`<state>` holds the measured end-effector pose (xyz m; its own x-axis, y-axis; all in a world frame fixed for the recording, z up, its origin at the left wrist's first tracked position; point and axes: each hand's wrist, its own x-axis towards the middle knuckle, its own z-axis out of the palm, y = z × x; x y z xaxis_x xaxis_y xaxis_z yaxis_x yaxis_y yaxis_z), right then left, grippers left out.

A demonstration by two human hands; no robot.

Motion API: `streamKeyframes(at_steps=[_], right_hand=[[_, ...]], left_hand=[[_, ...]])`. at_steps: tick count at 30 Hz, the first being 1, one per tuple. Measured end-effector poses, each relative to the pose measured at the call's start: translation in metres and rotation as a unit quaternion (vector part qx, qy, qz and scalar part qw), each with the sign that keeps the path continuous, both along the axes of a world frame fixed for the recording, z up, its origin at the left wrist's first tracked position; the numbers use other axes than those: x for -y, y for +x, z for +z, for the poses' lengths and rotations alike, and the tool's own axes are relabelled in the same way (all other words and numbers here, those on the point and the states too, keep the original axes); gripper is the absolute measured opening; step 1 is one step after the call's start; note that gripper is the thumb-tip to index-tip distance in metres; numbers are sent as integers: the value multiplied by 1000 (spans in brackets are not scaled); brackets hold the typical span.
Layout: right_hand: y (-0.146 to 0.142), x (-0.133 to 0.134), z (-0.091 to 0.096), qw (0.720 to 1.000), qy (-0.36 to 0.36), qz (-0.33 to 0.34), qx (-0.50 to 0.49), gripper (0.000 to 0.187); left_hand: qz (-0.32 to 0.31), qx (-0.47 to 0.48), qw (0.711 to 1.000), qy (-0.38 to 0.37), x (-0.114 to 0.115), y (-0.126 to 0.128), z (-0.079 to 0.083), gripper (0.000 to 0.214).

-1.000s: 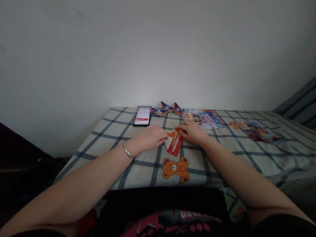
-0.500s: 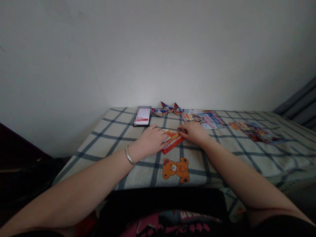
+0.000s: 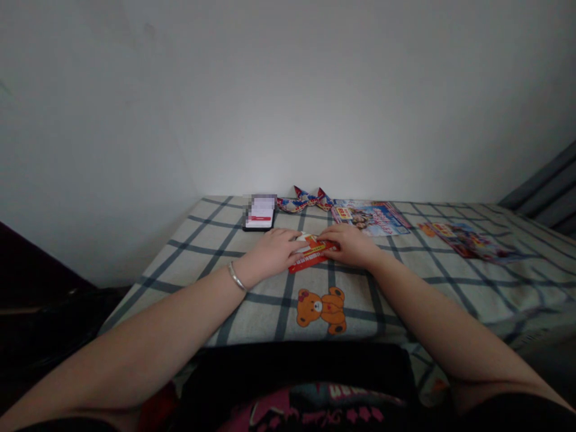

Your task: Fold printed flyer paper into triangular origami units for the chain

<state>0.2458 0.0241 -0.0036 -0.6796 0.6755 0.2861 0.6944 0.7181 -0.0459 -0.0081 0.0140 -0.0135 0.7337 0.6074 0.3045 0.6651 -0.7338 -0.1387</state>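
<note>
A small red printed paper (image 3: 310,257) lies on the checked bed sheet (image 3: 193,252) between my two hands. My left hand (image 3: 272,253), with a silver bracelet on its wrist, rests on the paper's left part, fingers curled down onto it. My right hand (image 3: 350,245) presses on the paper's right end, fingers together. Both hands pin the paper flat against the sheet. Part of the paper is hidden under my fingers.
A phone (image 3: 260,212) with a lit screen lies near the wall. A folded colourful paper strip (image 3: 305,200) sits beside it. Two colourful leaflets (image 3: 369,217) (image 3: 465,240) lie to the right. An orange bear print (image 3: 322,308) marks the sheet in front.
The red paper has turned from pointing toward me to lying nearly sideways and flatter. Both hands have shifted slightly with it, the right one moving left onto its end.
</note>
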Motion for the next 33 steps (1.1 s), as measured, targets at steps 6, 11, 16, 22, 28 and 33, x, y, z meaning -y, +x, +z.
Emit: streamKeyframes(at_steps=[6,11,16,22,28,33], right_hand=[[1,2,1,1000,-6,12,-1,43],[-1,5,2,999,-7,39,-9,48],[-5,5,1,999,-12,47,-17,43],[-7,9,4,999,-12,43,-4,42],[-10,12,4,997,-11,72,-14,43],[-16,14,4,996,-4,85,-20,38]], left_hand=[[-18,-1,999,-26,-6,1,-2,34],[-19,16,999,-29,-12,1,-4,32],[-4,32,999,7,-7,2,2,27],[-15,31,999,-27,-5,3,6,26],[-8,-7,1000,-21,4,5,14,30],[3,-16,1000,-13,10,7,18,37]])
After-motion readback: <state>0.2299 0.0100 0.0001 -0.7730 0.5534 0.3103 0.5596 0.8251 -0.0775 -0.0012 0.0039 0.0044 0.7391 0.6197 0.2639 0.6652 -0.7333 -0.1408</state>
